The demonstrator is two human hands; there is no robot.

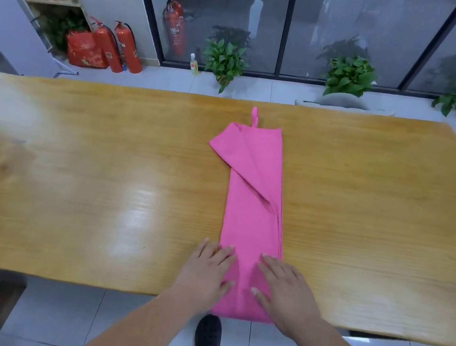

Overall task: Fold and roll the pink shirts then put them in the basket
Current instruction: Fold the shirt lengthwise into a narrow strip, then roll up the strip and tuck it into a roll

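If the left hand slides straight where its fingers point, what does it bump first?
The left hand rests on the pink shirt; sliding on, it would cross flat cloth and probably meet the slanted fold.

Palms down, fingers straight: left grip [205,271] beside right grip [287,291], slightly apart.

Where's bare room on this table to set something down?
Wide bare table left of the pink shirt; a smaller patch right of it. Crowded at the near edge, where the left hand and right hand press it.
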